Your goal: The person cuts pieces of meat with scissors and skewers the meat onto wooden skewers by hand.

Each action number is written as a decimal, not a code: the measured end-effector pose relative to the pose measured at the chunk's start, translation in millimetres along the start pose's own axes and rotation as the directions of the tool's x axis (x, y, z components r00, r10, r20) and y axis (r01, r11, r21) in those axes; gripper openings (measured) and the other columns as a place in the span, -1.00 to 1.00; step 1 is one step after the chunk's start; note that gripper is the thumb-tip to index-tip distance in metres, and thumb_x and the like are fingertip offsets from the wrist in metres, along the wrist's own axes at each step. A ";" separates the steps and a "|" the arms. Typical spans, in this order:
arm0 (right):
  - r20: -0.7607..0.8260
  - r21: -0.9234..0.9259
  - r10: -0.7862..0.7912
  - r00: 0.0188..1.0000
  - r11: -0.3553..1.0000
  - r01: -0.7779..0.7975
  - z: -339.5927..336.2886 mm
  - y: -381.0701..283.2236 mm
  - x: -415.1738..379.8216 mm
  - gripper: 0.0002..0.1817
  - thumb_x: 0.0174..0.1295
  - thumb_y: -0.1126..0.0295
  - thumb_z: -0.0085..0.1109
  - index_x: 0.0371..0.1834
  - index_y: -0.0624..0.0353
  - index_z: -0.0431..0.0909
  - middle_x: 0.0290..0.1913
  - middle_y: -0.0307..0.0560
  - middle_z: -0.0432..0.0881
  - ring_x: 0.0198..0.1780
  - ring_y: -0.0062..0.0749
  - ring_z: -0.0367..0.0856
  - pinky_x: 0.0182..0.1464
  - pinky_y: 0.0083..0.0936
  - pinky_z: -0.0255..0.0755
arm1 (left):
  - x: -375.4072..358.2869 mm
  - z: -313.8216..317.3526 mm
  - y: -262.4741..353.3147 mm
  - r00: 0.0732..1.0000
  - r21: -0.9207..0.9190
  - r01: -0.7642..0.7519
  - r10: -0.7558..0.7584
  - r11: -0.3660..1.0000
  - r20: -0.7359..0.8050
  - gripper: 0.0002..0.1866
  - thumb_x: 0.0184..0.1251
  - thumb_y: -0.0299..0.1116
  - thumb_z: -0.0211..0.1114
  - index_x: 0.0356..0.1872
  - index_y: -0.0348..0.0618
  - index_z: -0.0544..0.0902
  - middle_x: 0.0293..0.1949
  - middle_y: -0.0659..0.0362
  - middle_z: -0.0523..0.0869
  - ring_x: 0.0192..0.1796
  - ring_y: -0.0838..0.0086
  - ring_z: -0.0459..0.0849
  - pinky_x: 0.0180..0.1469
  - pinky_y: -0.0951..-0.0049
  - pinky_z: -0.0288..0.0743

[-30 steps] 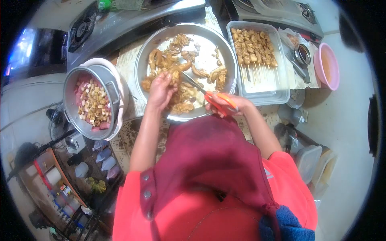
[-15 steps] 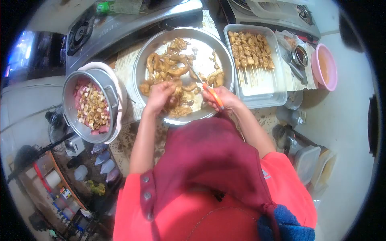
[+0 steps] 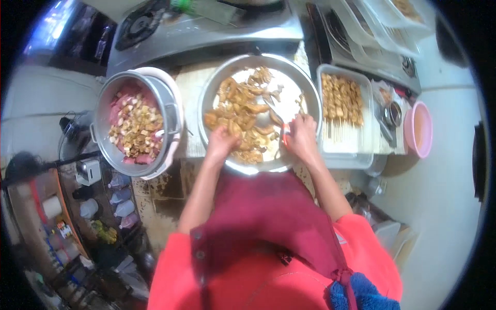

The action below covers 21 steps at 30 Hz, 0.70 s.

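Note:
A wide round metal basin (image 3: 315, 88) in front of me holds brown, sauce-coated meat pieces (image 3: 237, 92), heaped mostly on its left side. At the basin's lower left, my left hand (image 3: 221, 143) pinches a piece of meat (image 3: 234, 127) between its fingers. Closed around orange-handled scissors (image 3: 285, 135) is my right hand (image 3: 304, 134), over the basin's right part. The blades point up and left toward the meat, and part of the handle is hidden by my fingers.
Left stands a grey pot (image 3: 103, 111) of pink meat topped with pale chunks. On the right, a clear plastic tray (image 3: 336, 159) holds skewered meat (image 3: 342, 101), near a pink bowl (image 3: 423, 129). Behind the basin is a gas stove (image 3: 217, 39); more plastic containers (image 3: 385, 31) sit at upper right.
The whole view has shifted, so the basin appears lower and further right. My right hand has turned, knuckles now more on top of the scissors' handles. The left still pinches meat.

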State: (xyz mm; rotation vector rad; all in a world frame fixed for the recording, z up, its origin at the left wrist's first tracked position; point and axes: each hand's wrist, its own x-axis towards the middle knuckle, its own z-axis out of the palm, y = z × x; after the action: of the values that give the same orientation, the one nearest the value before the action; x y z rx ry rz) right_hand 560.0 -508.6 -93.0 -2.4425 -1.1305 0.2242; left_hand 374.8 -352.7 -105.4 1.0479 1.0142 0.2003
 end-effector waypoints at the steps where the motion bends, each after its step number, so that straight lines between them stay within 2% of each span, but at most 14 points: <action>1: 0.092 -0.025 -0.002 0.996 1.000 0.004 -8.8 -11.1 2.7 -0.59 -0.03 0.52 0.13 -0.03 0.31 0.39 0.02 0.31 0.32 -0.01 0.14 0.35 0.01 -0.14 0.27 | -6.1 1.2 5.5 1.000 0.067 -0.027 0.028 0.997 -0.008 -0.88 0.17 -0.57 0.19 -0.40 -0.17 0.42 -0.50 0.16 0.59 -0.40 0.51 0.61 -0.30 0.51 0.57; 2: 0.059 0.100 -0.049 0.997 0.994 0.043 -6.9 -19.1 14.8 -0.59 -0.02 0.51 0.13 -0.03 0.31 0.39 0.00 0.31 0.34 -0.02 0.14 0.35 0.01 -0.15 0.27 | -11.2 3.6 12.1 0.997 0.239 -0.036 0.052 0.970 -0.060 -0.90 0.17 -0.56 0.20 -0.38 -0.19 0.44 -0.53 0.19 0.57 -0.44 0.53 0.60 -0.37 0.55 0.54; 4: -0.020 0.332 -0.122 0.992 0.935 0.122 -2.1 -34.3 36.7 -0.60 0.01 0.51 0.13 -0.02 0.30 0.39 -0.04 0.29 0.37 -0.02 0.14 0.35 0.01 -0.17 0.28 | -3.7 -2.9 -4.3 0.994 0.238 -0.099 0.107 0.966 -0.018 -0.90 0.17 -0.55 0.22 -0.36 -0.22 0.46 -0.53 0.20 0.56 -0.47 0.56 0.58 -0.42 0.58 0.50; 6: -0.113 0.347 -0.139 0.984 0.922 0.170 0.0 -57.4 85.3 -0.71 0.08 0.47 0.09 -0.10 0.27 0.45 -0.14 0.25 0.43 -0.09 0.12 0.40 -0.03 -0.19 0.31 | 0.4 -10.4 -13.0 0.985 0.307 -0.158 0.126 0.938 0.121 -0.90 0.17 -0.56 0.22 -0.35 -0.26 0.46 -0.51 0.19 0.55 -0.47 0.58 0.56 -0.45 0.59 0.48; 7: -0.175 0.370 -0.133 0.976 0.909 0.190 -0.5 -72.3 116.6 -0.75 0.09 0.46 0.08 -0.14 0.26 0.47 -0.18 0.24 0.45 -0.11 0.12 0.42 -0.06 -0.20 0.33 | 0.8 -10.2 -11.7 0.986 0.344 -0.154 0.119 0.926 0.120 -0.89 0.16 -0.58 0.22 -0.34 -0.28 0.46 -0.51 0.19 0.55 -0.47 0.61 0.55 -0.44 0.61 0.48; 8: -0.307 0.326 -0.142 0.941 0.913 0.244 5.1 -83.0 149.5 -0.80 0.12 0.44 0.05 -0.19 0.25 0.49 -0.23 0.22 0.46 -0.16 0.09 0.45 -0.10 -0.21 0.35 | 10.7 -13.0 -33.0 0.979 0.202 -0.186 0.163 0.962 0.125 -0.89 0.17 -0.59 0.21 -0.31 -0.30 0.47 -0.49 0.21 0.56 -0.48 0.63 0.54 -0.45 0.62 0.47; 10: -0.333 0.253 -0.121 0.935 0.944 0.213 9.1 -103.4 205.6 -0.81 0.13 0.45 0.03 -0.19 0.21 0.50 -0.24 0.20 0.46 -0.17 0.10 0.45 -0.11 -0.19 0.36 | 2.3 -10.7 -21.2 0.979 0.111 -0.141 0.122 0.984 0.161 -0.87 0.19 -0.56 0.20 -0.25 -0.32 0.49 -0.45 0.21 0.57 -0.48 0.63 0.54 -0.45 0.63 0.47; 11: -0.410 0.220 -0.180 0.894 0.932 0.288 21.0 -105.4 231.5 -0.81 0.14 0.43 0.02 -0.20 0.20 0.51 -0.22 0.20 0.46 -0.18 0.10 0.45 -0.12 -0.19 0.36 | 0.5 -10.8 -17.2 0.976 0.047 -0.135 0.124 0.990 0.179 -0.86 0.21 -0.55 0.20 -0.22 -0.32 0.50 -0.44 0.22 0.58 -0.48 0.62 0.55 -0.45 0.63 0.48; 13: -0.263 0.017 -0.129 0.956 0.990 0.138 28.9 -121.7 264.8 -0.78 0.11 0.32 0.09 -0.20 0.13 0.55 -0.18 0.18 0.48 -0.13 0.07 0.49 -0.09 -0.18 0.40 | -2.8 -13.4 -13.8 0.975 -0.053 -0.089 0.097 0.995 0.202 -0.81 0.24 -0.51 0.17 -0.14 -0.32 0.51 -0.41 0.21 0.59 -0.43 0.61 0.58 -0.43 0.66 0.49; 14: -0.207 -0.061 -0.099 0.973 0.994 0.089 37.5 -124.6 278.5 -0.76 0.09 0.29 0.13 -0.18 0.08 0.57 -0.18 0.17 0.48 -0.13 0.06 0.50 -0.07 -0.19 0.41 | -1.5 -15.9 -11.3 0.977 0.028 -0.068 0.061 0.997 0.206 -0.82 0.25 -0.52 0.16 -0.14 -0.32 0.51 -0.38 0.19 0.61 -0.39 0.60 0.60 -0.39 0.65 0.51; 15: -0.138 -0.126 -0.048 0.989 0.992 0.031 37.1 -133.4 281.7 -0.75 0.11 0.26 0.09 -0.22 0.14 0.58 -0.12 0.21 0.48 -0.12 0.13 0.52 -0.08 -0.13 0.43 | -4.1 -17.8 -7.8 0.976 -0.016 -0.091 0.092 0.996 0.195 -0.83 0.25 -0.53 0.15 -0.15 -0.32 0.50 -0.36 0.18 0.61 -0.38 0.58 0.61 -0.38 0.63 0.53; 18: -0.032 -0.131 0.107 0.994 0.985 -0.110 34.7 -147.7 284.1 -0.74 0.13 0.27 0.04 -0.28 0.25 0.56 -0.05 0.28 0.46 -0.14 0.18 0.53 -0.09 -0.08 0.43 | -0.9 -28.7 -4.6 0.978 -0.109 -0.088 0.107 0.990 0.181 -0.87 0.25 -0.53 0.13 -0.20 -0.31 0.49 -0.34 0.16 0.61 -0.35 0.53 0.63 -0.35 0.60 0.56; 19: -0.069 -0.137 0.102 0.992 0.984 -0.111 30.2 -151.4 276.6 -0.73 0.14 0.29 0.03 -0.31 0.33 0.53 -0.12 0.27 0.51 -0.13 0.17 0.54 -0.12 -0.09 0.42 | -1.0 -32.5 -6.7 0.979 -0.133 -0.068 0.092 0.989 0.184 -0.88 0.25 -0.53 0.14 -0.21 -0.31 0.48 -0.34 0.16 0.60 -0.34 0.52 0.64 -0.34 0.59 0.57; 21: -0.159 0.100 0.149 0.976 0.986 -0.134 37.0 -134.7 261.4 -0.75 0.16 0.31 0.01 -0.32 0.32 0.52 -0.21 0.23 0.55 -0.14 0.14 0.55 -0.15 -0.10 0.41 | -1.4 -39.1 -7.3 0.975 -0.158 -0.053 0.085 0.986 0.206 -0.90 0.25 -0.53 0.13 -0.24 -0.30 0.47 -0.35 0.16 0.59 -0.34 0.49 0.65 -0.34 0.59 0.57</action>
State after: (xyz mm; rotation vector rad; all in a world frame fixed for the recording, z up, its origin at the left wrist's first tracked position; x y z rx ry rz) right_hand 626.5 -222.2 -55.8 -2.4139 -0.8581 0.1088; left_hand 341.6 -333.0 -114.9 0.9449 0.7585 0.2141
